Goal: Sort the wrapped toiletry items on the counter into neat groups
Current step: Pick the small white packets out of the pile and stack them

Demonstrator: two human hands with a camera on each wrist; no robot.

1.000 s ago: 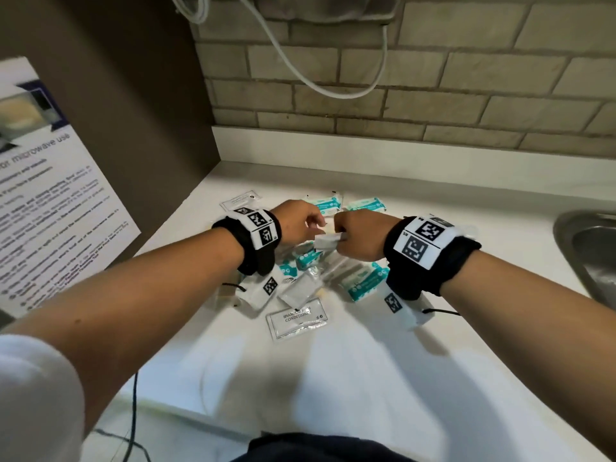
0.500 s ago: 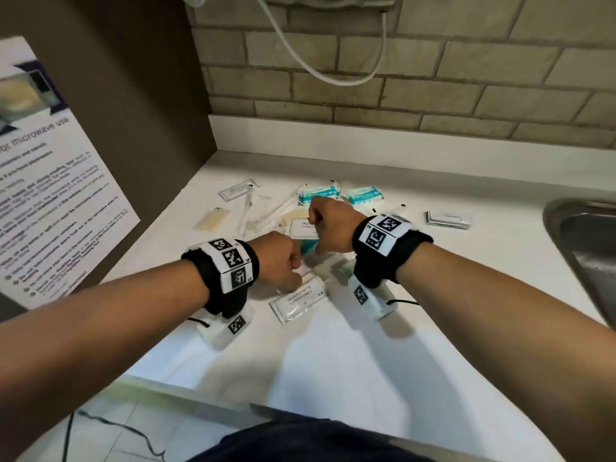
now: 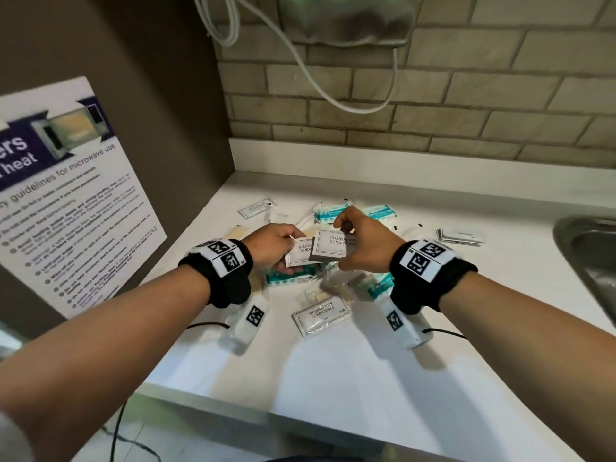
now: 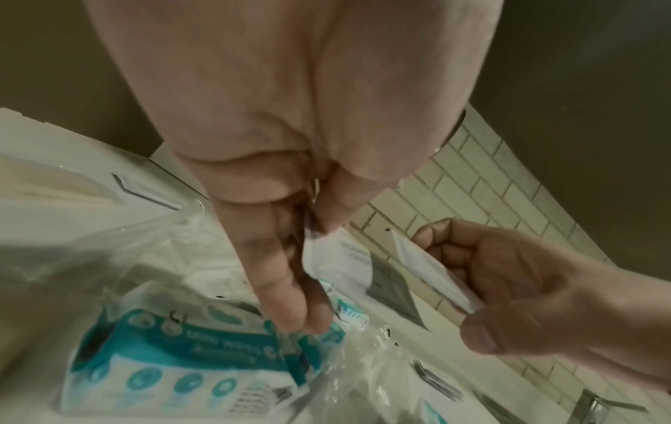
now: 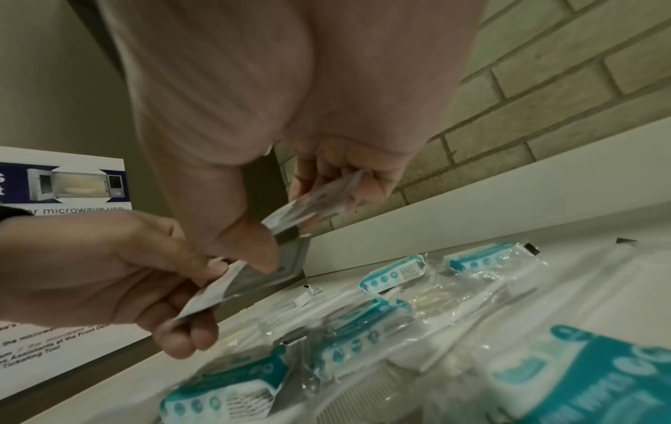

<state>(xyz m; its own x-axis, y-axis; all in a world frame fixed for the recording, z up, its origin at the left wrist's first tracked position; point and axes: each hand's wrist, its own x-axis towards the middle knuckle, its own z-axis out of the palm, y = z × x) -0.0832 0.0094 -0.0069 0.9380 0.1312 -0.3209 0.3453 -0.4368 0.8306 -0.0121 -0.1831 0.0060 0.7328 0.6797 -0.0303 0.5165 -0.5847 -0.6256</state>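
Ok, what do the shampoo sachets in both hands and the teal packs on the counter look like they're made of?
Shampoo sachets, one in the left hand at and one in the right hand at: thin matte white film, probably plastic or foil laminate, flat with printed text. Teal packs: printed packets in glossy clear plastic wrap that shows crinkles and glare. Counter: smooth white, likely laminate or stone.

White, smooth counter (image 3: 350, 378) fills the lower centre of the frame. Teal-and-white wrapped packets (image 3: 380, 211) lie scattered mid-frame, a white shampoo sachet (image 3: 321, 316) just below them, and a flat stack of white sachets (image 3: 461, 235) at right.
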